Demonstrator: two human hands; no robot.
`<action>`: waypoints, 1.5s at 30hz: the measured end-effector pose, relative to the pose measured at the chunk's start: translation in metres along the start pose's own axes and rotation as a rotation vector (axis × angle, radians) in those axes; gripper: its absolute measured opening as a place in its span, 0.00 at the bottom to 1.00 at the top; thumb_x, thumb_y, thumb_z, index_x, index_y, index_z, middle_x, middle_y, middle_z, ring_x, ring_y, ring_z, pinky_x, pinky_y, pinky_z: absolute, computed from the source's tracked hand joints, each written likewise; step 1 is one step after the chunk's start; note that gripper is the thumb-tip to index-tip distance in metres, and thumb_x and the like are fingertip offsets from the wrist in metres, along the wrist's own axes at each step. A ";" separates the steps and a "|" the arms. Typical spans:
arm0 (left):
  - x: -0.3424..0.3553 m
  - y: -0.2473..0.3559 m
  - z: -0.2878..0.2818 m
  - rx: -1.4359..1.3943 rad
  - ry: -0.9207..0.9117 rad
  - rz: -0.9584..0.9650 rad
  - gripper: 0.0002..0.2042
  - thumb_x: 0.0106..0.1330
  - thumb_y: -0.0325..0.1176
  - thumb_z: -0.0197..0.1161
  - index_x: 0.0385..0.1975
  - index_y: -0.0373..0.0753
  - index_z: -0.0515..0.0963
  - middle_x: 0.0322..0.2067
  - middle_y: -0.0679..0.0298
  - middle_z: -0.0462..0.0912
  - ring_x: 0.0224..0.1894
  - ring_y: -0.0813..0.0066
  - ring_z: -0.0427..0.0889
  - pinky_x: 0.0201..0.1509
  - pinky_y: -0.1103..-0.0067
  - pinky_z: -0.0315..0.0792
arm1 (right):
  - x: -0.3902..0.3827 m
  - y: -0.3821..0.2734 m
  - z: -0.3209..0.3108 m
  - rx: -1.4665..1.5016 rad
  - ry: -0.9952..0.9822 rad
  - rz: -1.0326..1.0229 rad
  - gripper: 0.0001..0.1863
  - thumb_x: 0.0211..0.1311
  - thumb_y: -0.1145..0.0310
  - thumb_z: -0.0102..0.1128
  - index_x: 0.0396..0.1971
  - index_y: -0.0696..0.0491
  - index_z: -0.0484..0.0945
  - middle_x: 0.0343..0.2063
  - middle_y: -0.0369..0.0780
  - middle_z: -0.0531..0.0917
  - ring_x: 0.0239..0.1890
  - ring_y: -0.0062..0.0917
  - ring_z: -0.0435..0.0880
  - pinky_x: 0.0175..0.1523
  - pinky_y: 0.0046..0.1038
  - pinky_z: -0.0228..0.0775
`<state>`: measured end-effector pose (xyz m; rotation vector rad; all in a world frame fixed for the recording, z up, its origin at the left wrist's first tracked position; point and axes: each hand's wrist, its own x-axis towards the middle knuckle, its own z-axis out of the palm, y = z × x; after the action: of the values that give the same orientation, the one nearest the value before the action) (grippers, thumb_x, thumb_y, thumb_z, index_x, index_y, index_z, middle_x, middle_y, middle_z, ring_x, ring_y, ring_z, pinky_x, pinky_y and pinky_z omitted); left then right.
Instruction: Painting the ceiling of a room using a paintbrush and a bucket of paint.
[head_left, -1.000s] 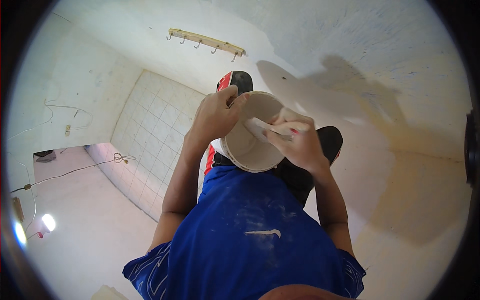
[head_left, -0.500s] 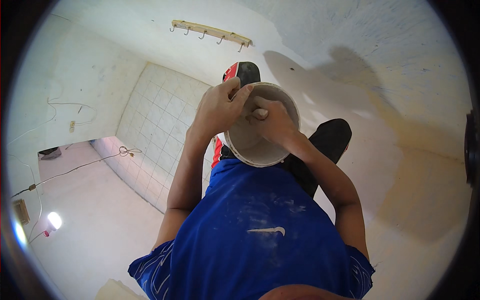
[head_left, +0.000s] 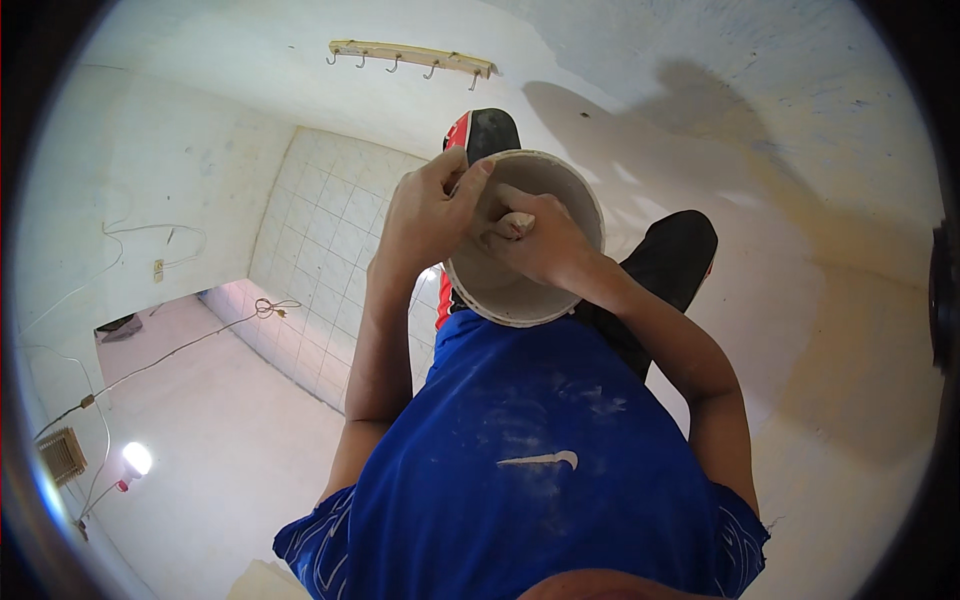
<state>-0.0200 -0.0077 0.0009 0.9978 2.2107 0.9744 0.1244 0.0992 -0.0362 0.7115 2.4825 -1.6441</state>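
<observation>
Head view: the right hand (head_left: 545,238) has its fingers curled together around a pale handle (head_left: 516,224) (the rest of it hidden) inside a whitish bucket (head_left: 562,188), whose left rim the left hand (head_left: 428,215) clamps between thumb and fingers. Just below both hands' fingers spreads a dust-smudged blue short-sleeved shirt (head_left: 530,410), with a black trouser leg (head_left: 675,255) to their right. Farther out, a hook rail (head_left: 412,57) sits above the left fingers, and a lit bulb (head_left: 136,459) well to their lower left.
</observation>
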 end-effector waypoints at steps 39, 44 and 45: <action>0.001 0.003 -0.002 -0.012 0.008 0.077 0.20 0.74 0.43 0.61 0.26 0.32 0.70 0.19 0.46 0.71 0.20 0.53 0.69 0.29 0.63 0.65 | -0.078 -0.007 -0.063 0.769 0.390 -0.126 0.06 0.67 0.73 0.69 0.37 0.60 0.82 0.36 0.38 0.87 0.40 0.18 0.86 0.43 0.26 0.81; 0.000 0.010 -0.003 0.048 0.001 0.078 0.20 0.74 0.43 0.61 0.25 0.33 0.70 0.19 0.46 0.72 0.21 0.48 0.72 0.29 0.61 0.66 | -0.107 0.021 -0.103 1.031 0.571 -0.063 0.08 0.70 0.75 0.64 0.45 0.61 0.79 0.41 0.41 0.86 0.41 0.27 0.89 0.49 0.33 0.86; 0.002 0.010 -0.003 0.059 0.016 0.085 0.20 0.74 0.43 0.61 0.25 0.33 0.70 0.19 0.46 0.72 0.22 0.48 0.72 0.29 0.61 0.66 | -0.107 0.044 -0.105 1.031 0.573 -0.135 0.10 0.71 0.74 0.62 0.48 0.60 0.77 0.41 0.41 0.85 0.42 0.30 0.89 0.50 0.39 0.86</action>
<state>-0.0190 -0.0026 0.0099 1.1220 2.2377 0.9627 0.2573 0.1703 0.0042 1.2365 1.7681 -3.1517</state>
